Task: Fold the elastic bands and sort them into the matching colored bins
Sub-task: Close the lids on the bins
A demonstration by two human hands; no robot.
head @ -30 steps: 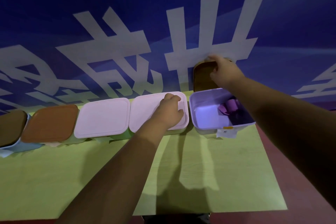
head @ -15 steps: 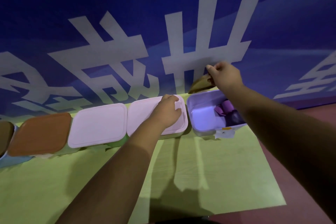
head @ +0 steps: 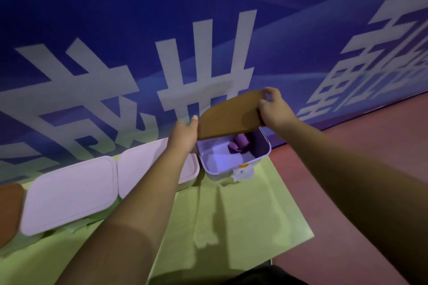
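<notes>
Over the purple bin (head: 223,170), right hand (head: 273,109) pinches the brown lid (head: 229,115); left hand (head: 185,137) seemingly grips its edge; judged light, rigid.

Head view — looking forward and down, close over table (head: 231,227), facing wall (head: 139,18)

The lid (head: 228,115), a second ago standing on edge behind the bin (head: 222,172), has come forward and now hangs tilted over the bin's back half, its brown top facing the camera. The right hand (head: 273,109), gripping the lid's far right corner, has moved with it from behind the bin to above the bin's right rim. The left hand (head: 184,136) has left the pink lid (head: 139,169) beside the bin and risen to the brown lid's left edge, thumb up along it.
</notes>
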